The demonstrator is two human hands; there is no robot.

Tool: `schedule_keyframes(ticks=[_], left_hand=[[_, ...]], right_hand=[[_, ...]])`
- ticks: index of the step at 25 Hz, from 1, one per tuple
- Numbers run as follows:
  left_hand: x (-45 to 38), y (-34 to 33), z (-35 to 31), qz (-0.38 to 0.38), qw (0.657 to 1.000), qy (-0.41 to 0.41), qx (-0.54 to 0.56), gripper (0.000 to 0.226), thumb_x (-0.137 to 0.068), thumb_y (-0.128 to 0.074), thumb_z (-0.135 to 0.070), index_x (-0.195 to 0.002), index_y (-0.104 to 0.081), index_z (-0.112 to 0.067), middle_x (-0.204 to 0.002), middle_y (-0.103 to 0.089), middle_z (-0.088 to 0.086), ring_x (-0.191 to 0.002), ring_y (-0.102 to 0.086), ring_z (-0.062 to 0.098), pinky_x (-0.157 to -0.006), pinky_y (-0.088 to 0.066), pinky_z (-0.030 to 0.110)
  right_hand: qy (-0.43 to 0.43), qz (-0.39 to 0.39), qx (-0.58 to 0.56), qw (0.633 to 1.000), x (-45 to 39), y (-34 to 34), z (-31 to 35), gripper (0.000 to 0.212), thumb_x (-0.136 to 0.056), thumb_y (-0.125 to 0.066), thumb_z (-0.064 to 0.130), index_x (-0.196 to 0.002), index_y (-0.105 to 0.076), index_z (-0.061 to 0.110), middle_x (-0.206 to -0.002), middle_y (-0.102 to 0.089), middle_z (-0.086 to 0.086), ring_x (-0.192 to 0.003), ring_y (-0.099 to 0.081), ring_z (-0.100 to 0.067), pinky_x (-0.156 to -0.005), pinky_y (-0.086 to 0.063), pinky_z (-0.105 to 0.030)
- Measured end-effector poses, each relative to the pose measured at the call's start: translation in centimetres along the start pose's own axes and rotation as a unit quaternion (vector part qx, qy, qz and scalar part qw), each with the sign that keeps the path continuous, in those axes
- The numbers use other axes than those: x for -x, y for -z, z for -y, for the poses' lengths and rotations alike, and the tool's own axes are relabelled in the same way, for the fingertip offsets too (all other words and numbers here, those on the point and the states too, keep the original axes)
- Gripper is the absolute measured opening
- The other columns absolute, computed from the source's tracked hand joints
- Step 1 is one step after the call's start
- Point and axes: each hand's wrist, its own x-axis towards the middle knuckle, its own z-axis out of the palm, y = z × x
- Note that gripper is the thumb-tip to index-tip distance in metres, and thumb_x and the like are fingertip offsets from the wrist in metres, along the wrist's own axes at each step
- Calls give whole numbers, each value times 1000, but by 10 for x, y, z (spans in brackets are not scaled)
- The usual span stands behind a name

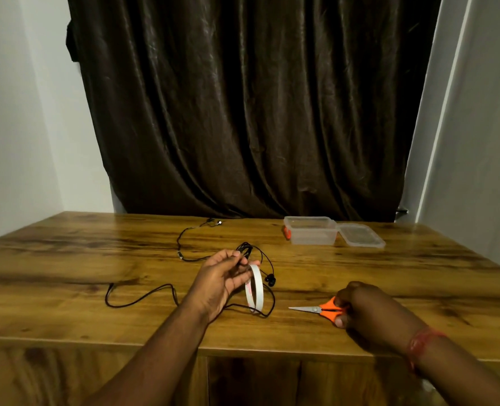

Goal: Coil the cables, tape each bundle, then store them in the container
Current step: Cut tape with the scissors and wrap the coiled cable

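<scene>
With your left hand [224,275] pinching the coiled earphone cable [247,249] and seemingly the tape roll [255,290], bring the scissors [320,309] your right hand [360,307] grips leftward to the roll, cutting close.

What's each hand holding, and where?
Left hand: coiled earphone cable plus tape roll, at its upper rim. Right hand: scissors, orange handles.

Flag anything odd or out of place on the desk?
Nothing damaged or spilled. Two black cables still sprawl uncoiled on the table. The open container looks empty, lid beside it.
</scene>
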Motion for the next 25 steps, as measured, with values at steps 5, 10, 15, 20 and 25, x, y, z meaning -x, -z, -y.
schedule_keyframes(ticks=[5,10,15,20,25], left_hand=[[-1,0,0,-8,1000,3,1,17,-99,-45,-3,-90,-59,-1,-83,-69,13,-104,-69,38,-96,-53,49],[-4,-1,3,-23,1000,-15,-4,16,-98,-46,-2,-88,-58,-2,-80,-67,10,-101,-70,34,-87,-58,40],[-8,1,4,-45,998,-40,9,14,-98,-46,-1,-88,-56,-2,-81,-64,11,-101,-70,31,-88,-58,37],[-10,-1,3,-26,998,-22,53,16,-97,-44,2,-85,-55,-1,-79,-61,14,-94,-70,33,-85,-59,45],[-9,2,1,-40,995,-24,91,17,-97,-44,2,-88,-57,1,-81,-60,15,-95,-62,31,-88,-57,48]], right_hand=[[-57,-141,-206,967,1,-3,21,9,-91,-64,15,-85,-62,21,-93,-63,-2,-82,-61,-18,-68,-41,-21],[-57,-45,-774,629,-21,-15,102,16,-100,-48,8,-111,-57,0,-110,-69,-14,-101,-70,-29,-68,-60,-42],[-30,-5,-796,605,-53,-26,119,15,-104,-38,8,-101,-52,3,-81,-71,-17,-64,-71,-29,-41,-53,-29],[-7,-102,-739,666,-80,-35,82,16,-101,-43,5,-91,-54,7,-80,-60,-9,-61,-65,-22,-38,-42,-24],[18,-158,-706,690,-86,-45,78,15,-100,-49,10,-94,-62,6,-90,-67,-9,-78,-65,-20,-64,-54,-29]])
